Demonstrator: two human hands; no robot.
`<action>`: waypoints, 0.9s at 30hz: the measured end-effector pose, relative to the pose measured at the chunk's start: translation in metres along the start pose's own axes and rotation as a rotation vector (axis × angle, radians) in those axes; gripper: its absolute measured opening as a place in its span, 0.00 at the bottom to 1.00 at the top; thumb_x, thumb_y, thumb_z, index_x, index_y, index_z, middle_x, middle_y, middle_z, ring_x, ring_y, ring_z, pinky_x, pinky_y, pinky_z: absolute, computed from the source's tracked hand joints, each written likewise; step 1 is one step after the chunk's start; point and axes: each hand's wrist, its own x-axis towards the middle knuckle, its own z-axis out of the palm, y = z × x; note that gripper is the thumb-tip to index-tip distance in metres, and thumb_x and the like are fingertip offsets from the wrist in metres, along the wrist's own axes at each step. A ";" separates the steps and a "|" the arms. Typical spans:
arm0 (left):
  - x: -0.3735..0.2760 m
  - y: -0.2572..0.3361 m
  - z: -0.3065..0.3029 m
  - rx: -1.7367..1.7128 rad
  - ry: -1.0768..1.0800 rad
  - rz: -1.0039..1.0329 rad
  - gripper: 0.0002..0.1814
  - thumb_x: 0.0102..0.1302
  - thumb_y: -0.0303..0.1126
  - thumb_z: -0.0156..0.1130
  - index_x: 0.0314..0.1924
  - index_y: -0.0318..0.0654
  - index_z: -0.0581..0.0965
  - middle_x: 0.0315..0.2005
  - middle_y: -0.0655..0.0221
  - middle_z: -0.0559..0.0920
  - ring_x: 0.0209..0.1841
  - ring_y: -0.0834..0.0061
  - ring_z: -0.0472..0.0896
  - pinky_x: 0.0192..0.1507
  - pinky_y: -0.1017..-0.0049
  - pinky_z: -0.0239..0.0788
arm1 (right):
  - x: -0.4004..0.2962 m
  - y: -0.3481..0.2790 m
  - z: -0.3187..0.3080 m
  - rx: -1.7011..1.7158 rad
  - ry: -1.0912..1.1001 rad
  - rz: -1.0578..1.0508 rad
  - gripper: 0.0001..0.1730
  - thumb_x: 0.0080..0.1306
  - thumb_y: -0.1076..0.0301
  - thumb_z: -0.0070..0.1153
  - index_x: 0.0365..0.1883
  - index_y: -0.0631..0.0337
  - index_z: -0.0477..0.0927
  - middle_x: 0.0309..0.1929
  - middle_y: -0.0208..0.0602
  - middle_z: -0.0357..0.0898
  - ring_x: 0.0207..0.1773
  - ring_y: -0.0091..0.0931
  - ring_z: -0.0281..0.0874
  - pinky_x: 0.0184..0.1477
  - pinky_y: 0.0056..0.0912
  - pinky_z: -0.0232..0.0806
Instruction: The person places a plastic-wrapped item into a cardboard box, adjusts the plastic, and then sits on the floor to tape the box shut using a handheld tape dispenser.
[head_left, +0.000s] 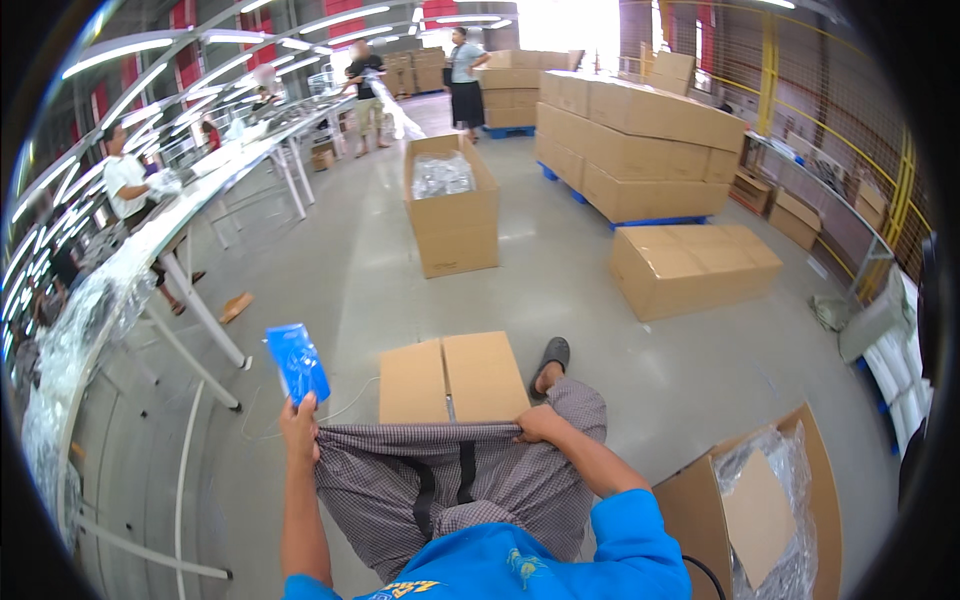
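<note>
My left hand holds a flat blue packet upright between thumb and fingers, and also grips the left end of a stretched edge of checked cloth. At the other end of that edge, my right hand is closed on the cloth. The cloth spreads over my lap, with dark straps hanging on it. Just beyond it on the floor stands a cardboard box with its flaps folded together, partly hidden by the cloth.
An open carton of plastic-wrapped goods stands ahead; another is at lower right. A closed carton lies near stacked cartons on blue pallets. A long table with clear plastic runs along the left. Several people stand farther off.
</note>
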 end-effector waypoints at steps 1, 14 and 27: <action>0.005 0.007 0.007 -0.012 -0.006 -0.025 0.15 0.61 0.42 0.65 0.40 0.40 0.76 0.23 0.77 0.72 0.15 0.90 0.61 0.16 0.85 0.51 | 0.000 -0.003 0.006 0.004 0.047 -0.020 0.18 0.61 0.55 0.58 0.42 0.58 0.82 0.37 0.43 0.83 0.42 0.42 0.80 0.43 0.44 0.73; 0.075 -0.112 0.018 -0.193 0.145 -0.288 0.20 0.58 0.49 0.66 0.41 0.42 0.77 0.23 0.75 0.73 0.14 0.86 0.64 0.15 0.82 0.57 | 0.061 -0.182 -0.019 0.441 0.561 -0.114 0.10 0.52 0.69 0.51 0.32 0.61 0.79 0.32 0.52 0.80 0.39 0.49 0.79 0.43 0.52 0.71; 0.059 -0.115 0.066 -0.047 0.055 -0.336 0.20 0.58 0.48 0.66 0.39 0.38 0.78 0.27 0.72 0.76 0.23 0.81 0.71 0.22 0.78 0.63 | 0.054 -0.155 0.046 1.193 -0.490 -0.162 0.29 0.68 0.63 0.57 0.64 0.64 0.67 0.54 0.35 0.76 0.55 0.26 0.72 0.59 0.27 0.65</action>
